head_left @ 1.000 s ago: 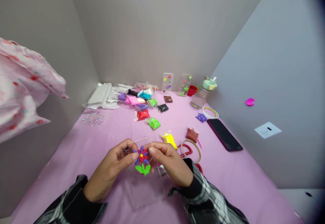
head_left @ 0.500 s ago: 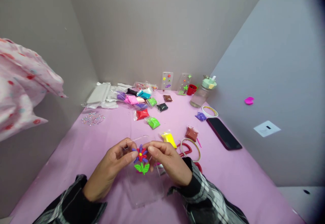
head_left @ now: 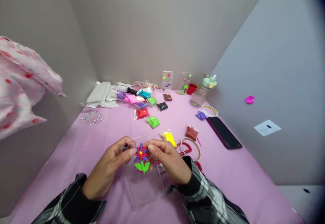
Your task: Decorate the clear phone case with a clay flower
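Between my hands is a clear phone case [head_left: 146,191], tilted, its camera cutout at the upper left. On its face sits a clay flower [head_left: 141,153] with purple and red petals and a yellow centre, above green clay leaves [head_left: 142,166]. My left hand [head_left: 111,164] grips the case's upper left edge, its thumb beside the left petals. My right hand [head_left: 169,159] closes around the upper right edge, thumb and forefinger close to the right petals. The fingers behind the case are partly hidden.
Beyond my hands lie a yellow clay packet [head_left: 169,138], a green clay packet [head_left: 153,122] and a brown clay packet [head_left: 191,133]. Red-handled scissors [head_left: 186,146] and a tape roll [head_left: 199,153] lie right. A phone [head_left: 223,133] and water bottle [head_left: 203,92] stand farther off.
My left thumb has drawn back slightly to the left from the flower's petals. The case, the flower and my right hand stay nearly in place.
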`<state>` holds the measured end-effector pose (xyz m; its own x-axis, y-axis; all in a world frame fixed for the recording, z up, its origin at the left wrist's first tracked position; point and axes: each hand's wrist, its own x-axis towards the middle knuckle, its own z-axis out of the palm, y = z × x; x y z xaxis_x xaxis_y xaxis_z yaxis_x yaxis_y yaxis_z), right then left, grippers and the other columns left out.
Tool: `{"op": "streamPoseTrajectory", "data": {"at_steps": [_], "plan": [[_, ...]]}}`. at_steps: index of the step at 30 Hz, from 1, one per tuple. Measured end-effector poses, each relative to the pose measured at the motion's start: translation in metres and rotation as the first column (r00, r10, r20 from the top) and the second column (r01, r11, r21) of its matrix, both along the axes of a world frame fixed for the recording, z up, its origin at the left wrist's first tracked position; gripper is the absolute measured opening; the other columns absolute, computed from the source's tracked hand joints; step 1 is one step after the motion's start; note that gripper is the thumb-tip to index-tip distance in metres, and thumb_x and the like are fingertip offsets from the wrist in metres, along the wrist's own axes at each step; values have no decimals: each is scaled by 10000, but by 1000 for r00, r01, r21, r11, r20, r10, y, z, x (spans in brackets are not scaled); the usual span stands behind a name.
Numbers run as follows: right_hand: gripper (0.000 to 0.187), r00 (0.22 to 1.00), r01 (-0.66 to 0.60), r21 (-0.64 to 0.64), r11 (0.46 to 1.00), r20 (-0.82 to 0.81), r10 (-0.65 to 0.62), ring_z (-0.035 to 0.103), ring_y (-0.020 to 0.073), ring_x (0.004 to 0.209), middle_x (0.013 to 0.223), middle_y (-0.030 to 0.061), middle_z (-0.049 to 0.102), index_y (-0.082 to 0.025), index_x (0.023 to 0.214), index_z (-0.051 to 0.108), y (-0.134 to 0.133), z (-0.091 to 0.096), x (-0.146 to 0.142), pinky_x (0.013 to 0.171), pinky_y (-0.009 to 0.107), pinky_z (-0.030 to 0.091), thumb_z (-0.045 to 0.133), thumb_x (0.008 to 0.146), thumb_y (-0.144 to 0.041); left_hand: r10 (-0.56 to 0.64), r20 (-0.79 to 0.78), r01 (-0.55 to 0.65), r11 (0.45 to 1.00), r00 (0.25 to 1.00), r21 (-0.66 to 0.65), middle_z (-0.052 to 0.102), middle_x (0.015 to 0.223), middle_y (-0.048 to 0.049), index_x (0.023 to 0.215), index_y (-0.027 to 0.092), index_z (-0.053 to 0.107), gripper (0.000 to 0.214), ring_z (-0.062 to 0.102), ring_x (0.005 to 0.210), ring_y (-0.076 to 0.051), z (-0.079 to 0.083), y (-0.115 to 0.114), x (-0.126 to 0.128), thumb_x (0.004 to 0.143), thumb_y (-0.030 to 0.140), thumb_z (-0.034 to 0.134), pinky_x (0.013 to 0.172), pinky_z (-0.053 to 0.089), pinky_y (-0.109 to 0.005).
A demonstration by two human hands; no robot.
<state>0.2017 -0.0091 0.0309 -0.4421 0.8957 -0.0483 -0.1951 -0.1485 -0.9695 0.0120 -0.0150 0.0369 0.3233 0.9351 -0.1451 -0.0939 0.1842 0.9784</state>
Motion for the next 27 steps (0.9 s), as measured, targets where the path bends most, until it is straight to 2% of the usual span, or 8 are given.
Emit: {"op": "streamPoseTrajectory", "data": {"at_steps": [5, 9, 13, 18, 20, 24, 27], "plan": [[441, 1000, 6, 0, 1000, 15, -6, 571, 101, 583, 704, 5, 601, -143, 935, 729, -1, 0, -1, 540, 219, 498, 616, 868, -564, -13, 6, 13, 1000, 1000, -8, 560, 799, 9, 841, 224, 570, 197, 480, 765, -169, -2, -2, 0, 870, 407, 634, 711, 365, -284], [432, 998, -1, 40, 999, 55, -1, 572, 100, 590, 697, 6, 596, -138, 953, 729, -3, 2, -1, 562, 223, 484, 593, 894, -544, 31, 7, -32, 999, 999, 17, 527, 818, 22, 883, 238, 591, 144, 461, 777, -155, -2, -1, 0, 877, 375, 633, 727, 367, -269], [419, 996, -15, 79, 997, 87, 8, 561, 95, 595, 688, 3, 583, -129, 954, 723, -5, 3, -2, 580, 222, 464, 571, 920, -518, 14, 16, -15, 1000, 1000, 17, 513, 799, 18, 863, 227, 599, 139, 445, 758, -155, 0, 0, -1, 871, 361, 637, 711, 363, -271], [418, 995, -29, 89, 996, 100, 20, 542, 95, 596, 688, 0, 560, -125, 963, 717, -7, 3, -3, 590, 232, 455, 568, 924, -514, 88, -10, -88, 996, 996, 24, 511, 835, 10, 891, 230, 609, 155, 449, 794, -166, 2, 2, -7, 859, 377, 647, 727, 361, -279], [419, 994, -31, 96, 995, 107, 21, 539, 94, 594, 684, -1, 555, -123, 954, 718, -7, 3, -3, 589, 232, 452, 567, 925, -513, 68, -34, -67, 997, 997, 34, 527, 869, 2, 917, 232, 615, 188, 467, 829, -178, 2, 2, -9, 847, 400, 660, 742, 367, -287], [421, 993, -44, 111, 993, 115, 31, 529, 90, 589, 681, 1, 550, -115, 949, 718, -7, 3, -4, 585, 227, 448, 557, 932, -504, -12, -139, 23, 997, 990, 76, 497, 789, 18, 881, 234, 599, 213, 455, 760, -166, -1, 3, -12, 850, 437, 655, 693, 348, -291], [418, 993, -52, 118, 992, 113, 39, 523, 89, 590, 685, 5, 546, -108, 945, 718, -7, 2, -4, 583, 225, 442, 555, 937, -493, -11, -211, 36, 992, 978, 117, 473, 751, 33, 852, 232, 587, 218, 434, 722, -155, -3, 4, -13, 855, 440, 651, 677, 332, -290]]}}
